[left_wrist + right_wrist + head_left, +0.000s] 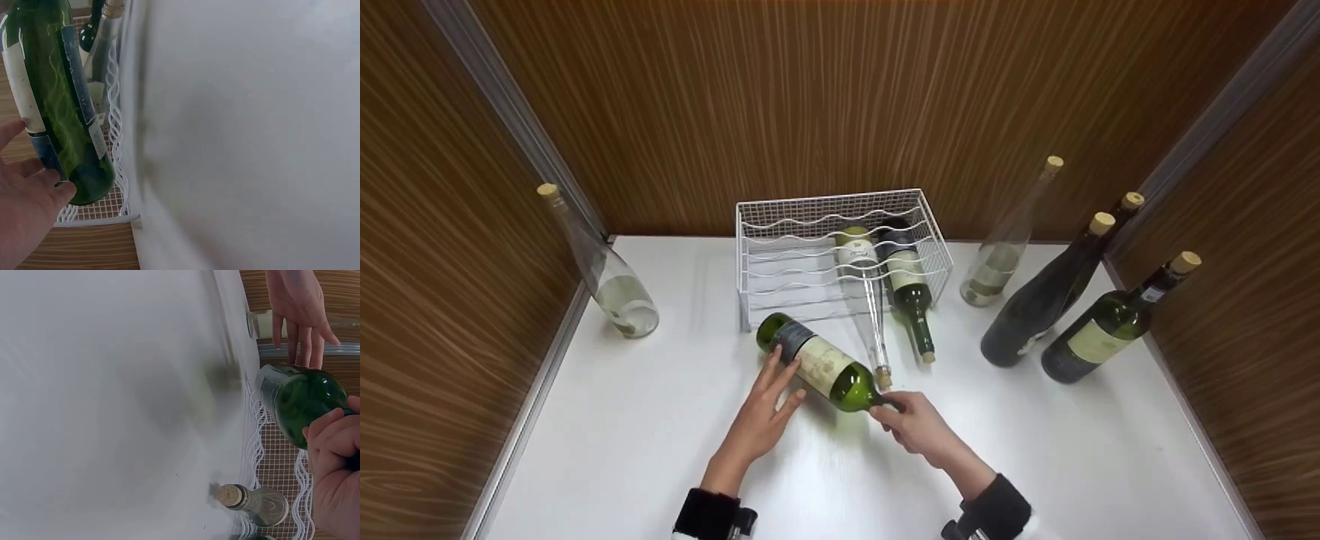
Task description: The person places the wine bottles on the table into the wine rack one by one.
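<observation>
A green wine bottle (pixel 823 365) is held tilted in front of the white wire rack (pixel 780 289), its base toward the rack's left front corner. My right hand (pixel 916 426) grips the bottle by its neck. My left hand (pixel 765 412) touches the label side near the base with fairly straight, spread fingers; the left wrist view shows these fingers (pixel 42 174) against the glass. In the rack's right half lie a clear bottle (pixel 872 300) and a dark green bottle (pixel 911 292), corked necks pointing toward me.
A clear corked bottle (pixel 624 296) stands at the left. On the right stand another clear bottle (pixel 997 262), two dark bottles close together, the nearer dark bottle (pixel 1027 307) in front, and a green labelled bottle (pixel 1099 337). Wood-patterned panels (pixel 697 97) enclose the white table (pixel 660 420).
</observation>
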`<action>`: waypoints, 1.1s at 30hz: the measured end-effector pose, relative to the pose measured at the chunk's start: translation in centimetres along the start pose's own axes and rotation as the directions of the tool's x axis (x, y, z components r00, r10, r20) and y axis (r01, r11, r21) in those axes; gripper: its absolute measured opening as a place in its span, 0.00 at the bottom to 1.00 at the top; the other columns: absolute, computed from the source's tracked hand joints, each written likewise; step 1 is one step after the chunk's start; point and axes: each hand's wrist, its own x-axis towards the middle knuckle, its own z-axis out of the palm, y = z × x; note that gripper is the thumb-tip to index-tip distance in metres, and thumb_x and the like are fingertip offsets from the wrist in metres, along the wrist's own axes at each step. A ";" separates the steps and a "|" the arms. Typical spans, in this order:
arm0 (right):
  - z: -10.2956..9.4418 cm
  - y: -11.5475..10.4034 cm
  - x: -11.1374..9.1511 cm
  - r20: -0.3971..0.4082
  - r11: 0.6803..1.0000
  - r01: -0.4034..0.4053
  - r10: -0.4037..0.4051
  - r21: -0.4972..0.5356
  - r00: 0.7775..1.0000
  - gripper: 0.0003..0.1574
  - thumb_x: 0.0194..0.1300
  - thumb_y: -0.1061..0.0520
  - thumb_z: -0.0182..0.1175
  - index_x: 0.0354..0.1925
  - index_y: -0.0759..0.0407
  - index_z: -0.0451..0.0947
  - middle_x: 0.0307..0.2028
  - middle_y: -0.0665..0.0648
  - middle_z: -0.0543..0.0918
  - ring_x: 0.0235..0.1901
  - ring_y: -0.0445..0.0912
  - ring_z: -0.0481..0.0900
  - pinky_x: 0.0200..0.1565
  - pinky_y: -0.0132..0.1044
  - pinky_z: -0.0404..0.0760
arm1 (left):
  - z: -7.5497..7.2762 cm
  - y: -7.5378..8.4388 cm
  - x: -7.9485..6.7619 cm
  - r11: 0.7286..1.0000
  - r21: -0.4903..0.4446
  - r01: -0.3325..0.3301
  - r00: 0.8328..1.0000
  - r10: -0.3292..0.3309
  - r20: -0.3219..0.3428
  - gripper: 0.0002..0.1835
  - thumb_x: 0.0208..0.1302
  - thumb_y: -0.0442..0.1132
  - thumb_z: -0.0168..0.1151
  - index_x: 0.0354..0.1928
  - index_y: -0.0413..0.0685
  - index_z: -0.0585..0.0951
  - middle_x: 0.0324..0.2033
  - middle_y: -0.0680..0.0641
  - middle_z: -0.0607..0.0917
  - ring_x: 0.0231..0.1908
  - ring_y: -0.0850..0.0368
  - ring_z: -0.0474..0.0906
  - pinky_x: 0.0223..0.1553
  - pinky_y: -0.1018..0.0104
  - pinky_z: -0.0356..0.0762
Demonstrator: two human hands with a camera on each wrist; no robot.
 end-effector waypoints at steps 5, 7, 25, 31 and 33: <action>-0.2 0.4 0.0 -0.036 0.999 -0.019 0.019 0.027 0.999 0.17 0.70 0.55 0.59 0.46 0.70 0.76 0.20 0.52 0.72 0.12 0.38 0.58 0.13 0.29 0.55 | 0.5 0.2 0.0 0.999 -0.020 0.039 0.998 -0.038 0.043 0.32 0.75 0.56 0.48 0.76 0.58 0.58 0.77 0.46 0.48 0.72 0.39 0.50 0.64 0.35 0.56; -0.2 0.4 0.0 -0.045 0.999 -0.021 0.023 0.037 0.999 0.15 0.70 0.55 0.59 0.43 0.69 0.76 0.20 0.51 0.72 0.12 0.38 0.58 0.13 0.29 0.56 | 0.6 0.2 0.1 0.999 -0.028 0.042 0.998 -0.040 0.051 0.32 0.76 0.54 0.48 0.77 0.55 0.57 0.76 0.44 0.48 0.72 0.39 0.50 0.65 0.36 0.56; 0.5 1.7 1.9 -0.108 1.000 -0.007 0.010 0.026 0.994 0.16 0.74 0.53 0.53 0.37 0.67 0.71 0.20 0.52 0.70 0.12 0.37 0.57 0.14 0.29 0.56 | 1.1 0.0 0.4 0.997 -0.052 0.055 0.997 -0.052 0.061 0.33 0.77 0.56 0.44 0.77 0.51 0.56 0.76 0.41 0.50 0.72 0.39 0.51 0.66 0.38 0.55; 1.4 1.7 2.8 -0.135 0.998 -0.002 0.010 0.063 0.991 0.19 0.75 0.51 0.52 0.39 0.69 0.70 0.21 0.53 0.70 0.13 0.39 0.60 0.14 0.30 0.60 | 1.2 -0.1 0.4 0.997 -0.054 0.064 0.996 -0.060 0.069 0.35 0.76 0.59 0.43 0.76 0.49 0.57 0.76 0.41 0.50 0.72 0.39 0.50 0.65 0.37 0.55; 1.7 1.8 3.2 -0.145 0.997 0.008 0.004 0.079 0.989 0.18 0.75 0.52 0.52 0.40 0.69 0.69 0.23 0.54 0.71 0.14 0.39 0.62 0.14 0.30 0.63 | 1.3 -0.1 0.4 0.996 -0.053 0.071 0.995 -0.067 0.068 0.35 0.76 0.60 0.43 0.76 0.49 0.57 0.76 0.40 0.50 0.72 0.39 0.51 0.65 0.38 0.56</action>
